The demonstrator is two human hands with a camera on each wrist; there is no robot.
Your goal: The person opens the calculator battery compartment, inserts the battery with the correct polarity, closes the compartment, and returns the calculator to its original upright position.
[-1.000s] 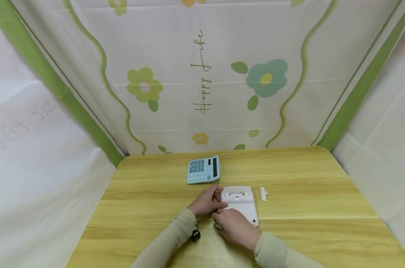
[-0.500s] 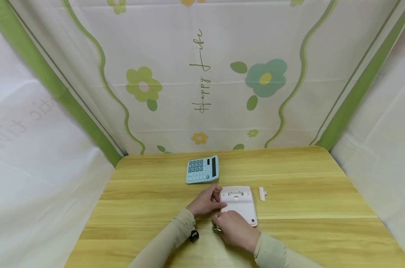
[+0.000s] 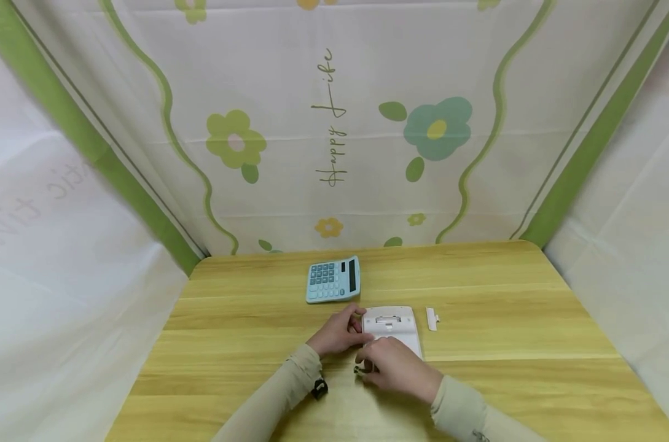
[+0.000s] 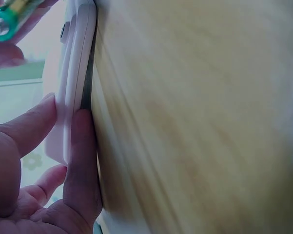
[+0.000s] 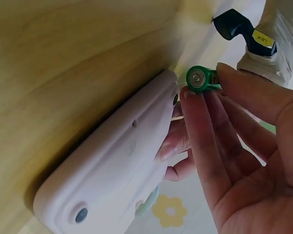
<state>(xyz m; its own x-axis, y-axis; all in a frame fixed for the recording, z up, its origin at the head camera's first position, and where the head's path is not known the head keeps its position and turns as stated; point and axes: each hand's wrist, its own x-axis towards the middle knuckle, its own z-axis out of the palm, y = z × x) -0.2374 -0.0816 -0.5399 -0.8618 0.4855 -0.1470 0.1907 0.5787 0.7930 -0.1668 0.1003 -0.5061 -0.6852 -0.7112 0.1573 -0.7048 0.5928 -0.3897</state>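
Observation:
A white calculator (image 3: 403,331) lies with its back up on the table, its long battery slot (image 3: 388,320) uncovered. My left hand (image 3: 334,334) grips its left edge, thumb on the back and a finger against the underside, as the left wrist view shows. Just beyond the near edge, my right hand (image 3: 400,371) pinches a green and gold battery (image 5: 198,79) between thumb and index finger. One end of that battery faces the right wrist camera. In the head view the right hand hides the calculator's near corner.
A small white battery cover (image 3: 432,319) lies right of the white calculator. Behind it stands a blue calculator (image 3: 333,280), keys up. The wooden table (image 3: 246,319) ends at a patterned cloth (image 3: 290,184), with more cloth at both sides.
My right hand has shifted slightly right and away from me, changing its angle, with the battery still pinched. The left hand keeps its grip, and the white calculator stays in place.

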